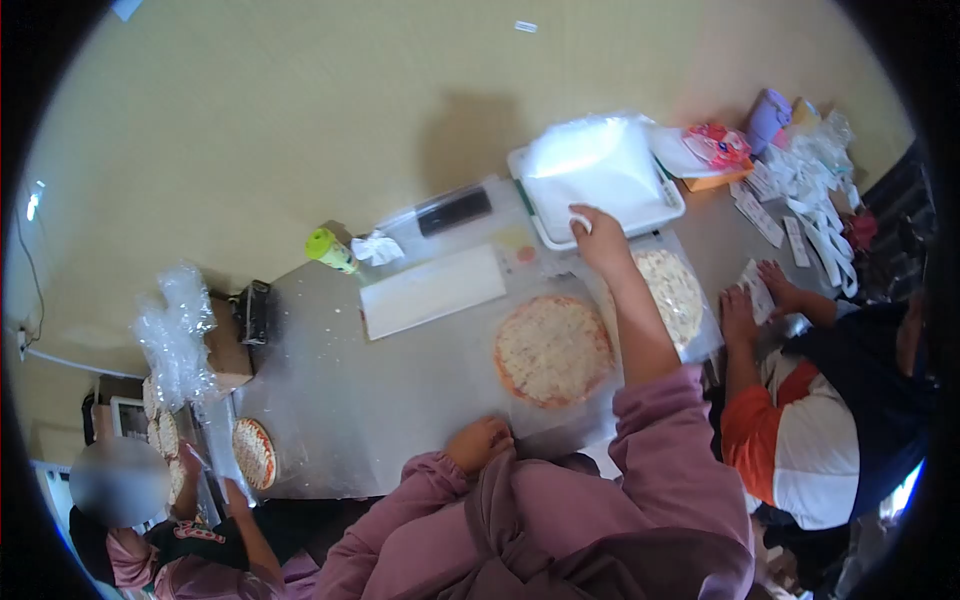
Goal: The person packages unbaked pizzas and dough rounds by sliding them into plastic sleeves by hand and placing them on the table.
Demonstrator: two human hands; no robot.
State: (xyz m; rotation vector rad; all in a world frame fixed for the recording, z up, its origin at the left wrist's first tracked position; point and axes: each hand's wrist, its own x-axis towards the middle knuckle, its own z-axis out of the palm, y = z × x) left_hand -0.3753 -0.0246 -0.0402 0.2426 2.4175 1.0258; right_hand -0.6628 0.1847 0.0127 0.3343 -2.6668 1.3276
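Observation:
My right hand [598,240] reaches over the front edge of a white tray [658,212]. Its fingers are pinched around a small white bit that I cannot name. Shiny clear plastic bags [590,160] lie in a stack on the tray. Close to my body, my left hand [480,445] rests at the table's edge with its fingers curled in and nothing visible in them. A round cheese-topped pizza [553,350] lies on clear plastic in front of me. Another pizza [670,295], on plastic too, is partly covered by my right forearm.
A white board [435,290], a dark phone-like slab [453,212], a crumpled tissue [377,248] and a green-lidded container [330,250] stand along the wall side. Co-workers work at both ends; one's hands [755,300] press a white cloth. A pizza [254,453] lies far left.

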